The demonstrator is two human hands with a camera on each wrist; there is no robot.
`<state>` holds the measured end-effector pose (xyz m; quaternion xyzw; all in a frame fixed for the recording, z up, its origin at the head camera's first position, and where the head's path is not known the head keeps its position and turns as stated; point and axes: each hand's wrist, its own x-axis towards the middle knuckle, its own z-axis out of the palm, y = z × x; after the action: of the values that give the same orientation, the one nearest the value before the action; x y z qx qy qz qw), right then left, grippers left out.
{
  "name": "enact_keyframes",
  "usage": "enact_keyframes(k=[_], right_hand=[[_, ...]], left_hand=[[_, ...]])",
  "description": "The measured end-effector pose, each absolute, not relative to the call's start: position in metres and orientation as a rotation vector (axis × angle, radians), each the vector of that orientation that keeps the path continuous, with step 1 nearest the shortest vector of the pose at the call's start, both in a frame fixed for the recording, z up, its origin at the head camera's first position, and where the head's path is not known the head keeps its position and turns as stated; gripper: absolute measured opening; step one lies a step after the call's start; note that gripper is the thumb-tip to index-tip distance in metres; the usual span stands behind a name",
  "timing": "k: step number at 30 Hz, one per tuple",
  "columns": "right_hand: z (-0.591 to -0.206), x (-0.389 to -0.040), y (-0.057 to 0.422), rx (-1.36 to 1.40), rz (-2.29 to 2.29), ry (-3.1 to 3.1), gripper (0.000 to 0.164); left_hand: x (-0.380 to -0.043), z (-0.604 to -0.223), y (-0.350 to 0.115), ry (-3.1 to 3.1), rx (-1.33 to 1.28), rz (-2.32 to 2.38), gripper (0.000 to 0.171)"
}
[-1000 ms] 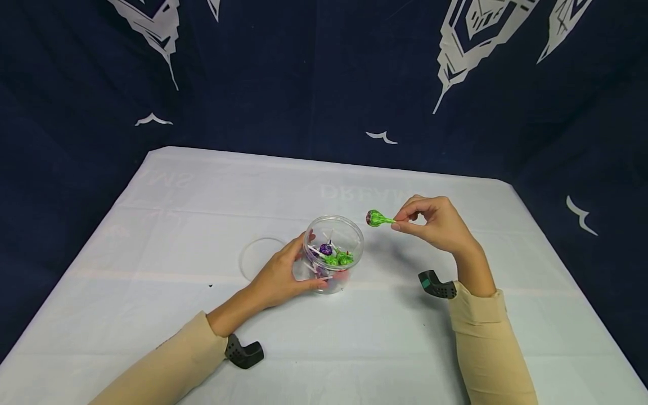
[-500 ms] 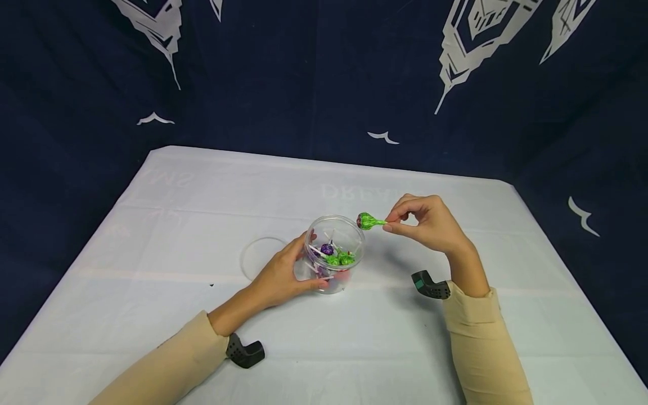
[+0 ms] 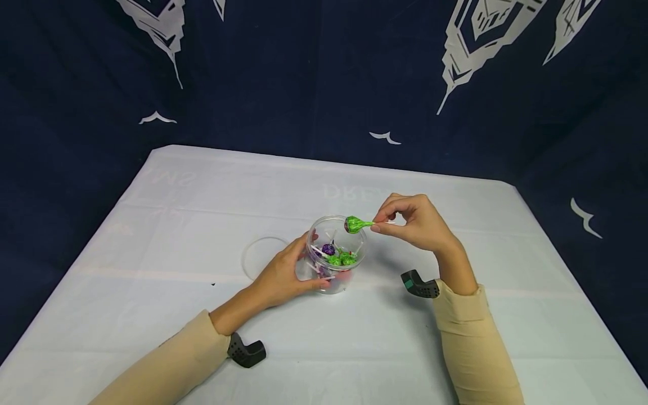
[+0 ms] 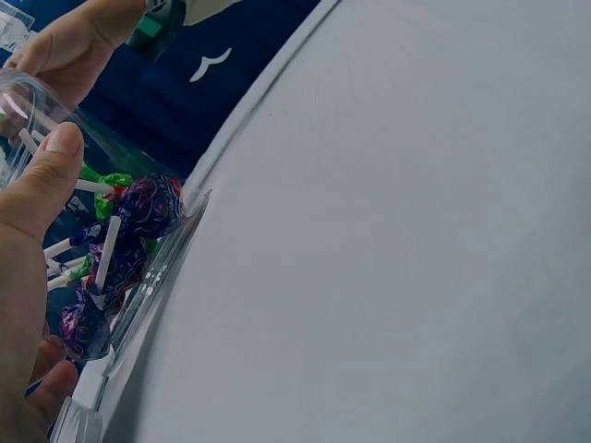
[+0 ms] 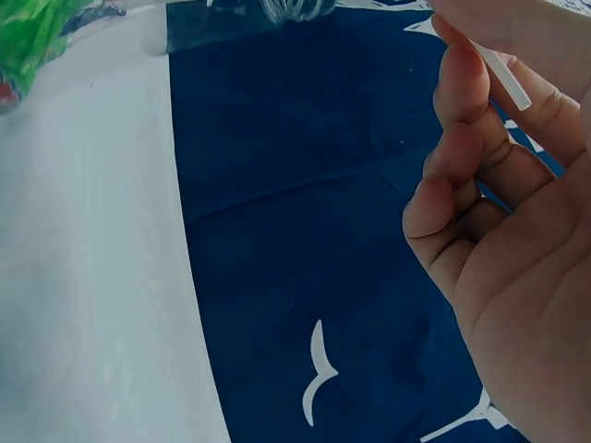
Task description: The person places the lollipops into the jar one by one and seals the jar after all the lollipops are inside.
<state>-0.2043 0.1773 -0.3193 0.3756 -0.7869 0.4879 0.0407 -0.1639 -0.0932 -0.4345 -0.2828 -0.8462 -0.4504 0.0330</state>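
Note:
My left hand [image 3: 281,275] grips a clear plastic jar [image 3: 336,284] from its left side, thumb at the front. Several lollipops lie in the jar, some in purple wrappers [image 4: 152,205] and some in green wrappers [image 3: 342,259], their white sticks pointing various ways. My right hand [image 3: 417,222] pinches a green-wrapped lollipop [image 3: 355,224] by its stick, the candy head overlapping the jar's far right rim in the head view. The white stick end [image 5: 513,88] shows past the fingers in the right wrist view.
A round clear lid [image 3: 244,260] lies on the white tablecloth [image 3: 177,247], left of the jar. A dark blue cloth [image 3: 283,79] with white prints hangs behind the table. Dark wrist cameras [image 3: 246,352] sit on both sleeves.
My right hand has moved left with the green lollipop, from beside the jar to its rim. My left hand still holds the jar in the same place.

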Motion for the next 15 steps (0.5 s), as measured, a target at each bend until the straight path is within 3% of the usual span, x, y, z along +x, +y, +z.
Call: enact_keyframes(k=[15], right_hand=[[-0.305,-0.195,0.153,1.192,1.48,-2.435,0.013]], left_hand=[[-0.165,-0.437,-0.094,-2.568,-0.893,-1.392,0.102]])
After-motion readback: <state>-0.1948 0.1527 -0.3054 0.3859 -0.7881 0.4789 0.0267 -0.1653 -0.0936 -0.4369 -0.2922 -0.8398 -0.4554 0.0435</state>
